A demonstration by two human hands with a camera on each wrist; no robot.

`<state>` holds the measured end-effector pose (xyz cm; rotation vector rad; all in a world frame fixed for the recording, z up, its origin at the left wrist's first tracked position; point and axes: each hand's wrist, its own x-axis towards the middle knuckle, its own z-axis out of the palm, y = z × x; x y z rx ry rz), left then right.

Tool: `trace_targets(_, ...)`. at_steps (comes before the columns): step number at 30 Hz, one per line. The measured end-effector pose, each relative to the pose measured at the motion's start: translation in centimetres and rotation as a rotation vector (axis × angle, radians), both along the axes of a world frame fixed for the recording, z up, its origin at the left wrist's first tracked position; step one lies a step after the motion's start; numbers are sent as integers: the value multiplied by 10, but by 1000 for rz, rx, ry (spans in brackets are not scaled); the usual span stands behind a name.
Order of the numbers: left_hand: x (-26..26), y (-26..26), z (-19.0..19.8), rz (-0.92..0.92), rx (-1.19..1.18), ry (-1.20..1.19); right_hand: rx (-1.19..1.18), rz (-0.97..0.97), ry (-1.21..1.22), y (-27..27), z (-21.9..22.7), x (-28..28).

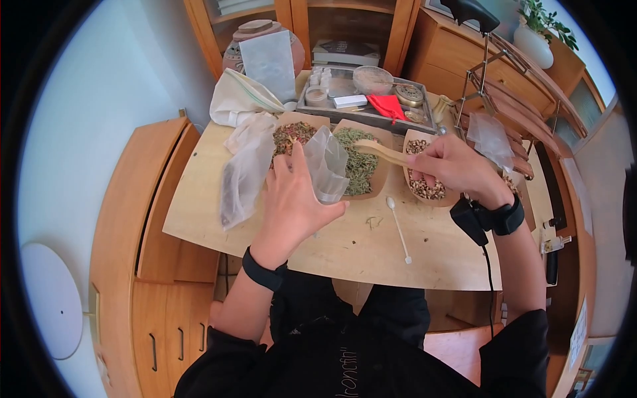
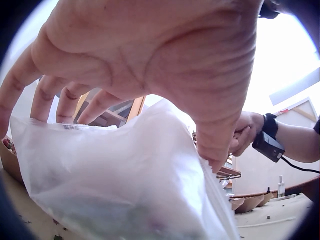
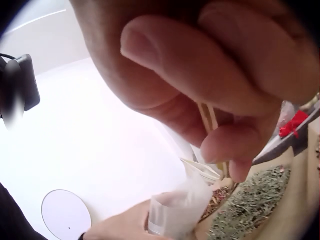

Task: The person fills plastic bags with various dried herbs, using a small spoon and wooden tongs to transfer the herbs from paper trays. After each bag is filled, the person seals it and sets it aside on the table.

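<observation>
My left hand [image 1: 292, 196] holds a translucent plastic bag [image 1: 327, 169], its fingers spread along one side of the mouth and the thumb at the other. Low in the left wrist view, a greenish patch shows dimly through the bag [image 2: 125, 185]. My right hand [image 1: 458, 166] grips the end of a light wooden scoop [image 1: 381, 151], which points left over a paper tray [image 1: 379, 186] of dried green herb [image 1: 358, 166]. Close by the bag is another tray of reddish-brown dried petals [image 1: 292, 136]. Below my right hand sits a tray of brown-and-white chopped pieces [image 1: 424, 186].
A loose plastic bag [image 1: 242, 186] lies left of my left hand. A thin white stick [image 1: 400, 232] lies near the front. Behind the herbs stands a grey tray [image 1: 312, 109] with jars, a white box [image 1: 350, 101] and a red pouch [image 1: 387, 106]. A lamp arm [image 1: 481, 63] rises at right.
</observation>
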<state>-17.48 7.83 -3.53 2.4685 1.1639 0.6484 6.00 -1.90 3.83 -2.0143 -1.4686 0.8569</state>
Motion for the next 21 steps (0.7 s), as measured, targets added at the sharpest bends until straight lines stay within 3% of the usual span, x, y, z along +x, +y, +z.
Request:
trace_targets(2, -1, 0, 1, 13, -19, 21, -134, -150, -51, -1, -14, 7)
trace_targets(6, 0, 1, -1, -1, 1, 16, -188, -149, -182, 3, -31, 9)
trace_targets(12, 0, 1, -2, 4, 4, 30, -140, -208, -94, 15, -50, 10)
trace_targets(14, 0, 2, -2, 1, -4, 25, -162, -195, 60, 16, -50, 6)
trace_targets(21, 1, 3, -4, -5, 1, 35, -126, -112, 67, 17, -59, 2)
